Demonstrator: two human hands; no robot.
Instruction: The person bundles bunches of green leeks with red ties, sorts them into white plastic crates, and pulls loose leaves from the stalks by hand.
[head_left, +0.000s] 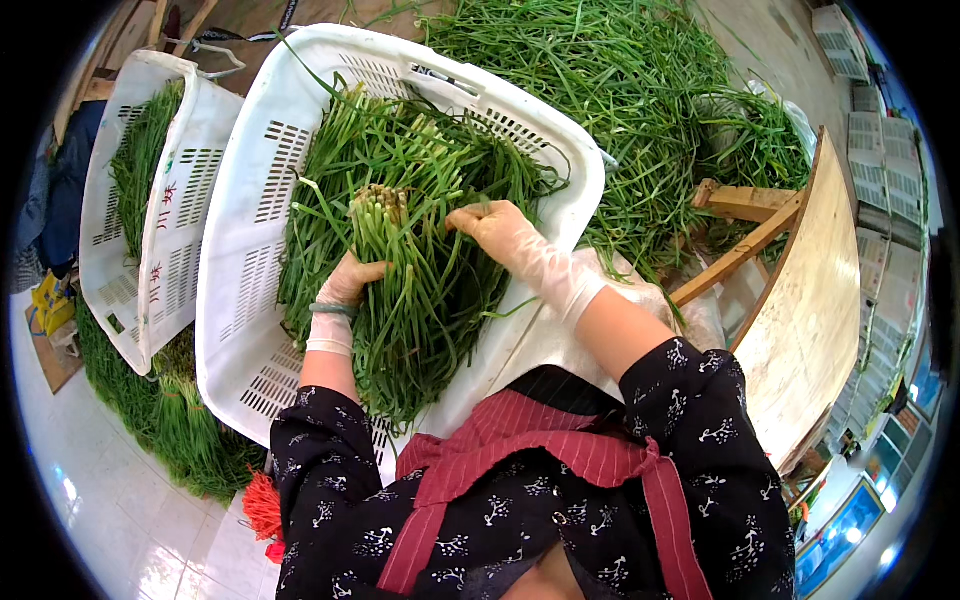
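Note:
A white slotted plastic basket (232, 217) lies before me, partly filled with long green leafy stalks that look like garlic chives (442, 150). My left hand (349, 285), in a thin translucent glove with a bracelet at the wrist, holds a bunch of chives (397, 262), its pale cut ends facing away from me and its leaves hanging towards me. At the right side of this bunch, my gloved right hand (480, 221) has its fingers curled down at the leaves. Whether a stalk is pinched between them cannot be told.
A second white basket (169, 247) with chives stands tilted at the left. Tied green bundles (184, 427) lie on the tiled floor beside red ties (262, 506). Beyond the main basket spreads a large heap of loose chives (600, 67). A wooden board (810, 300) rises at the right.

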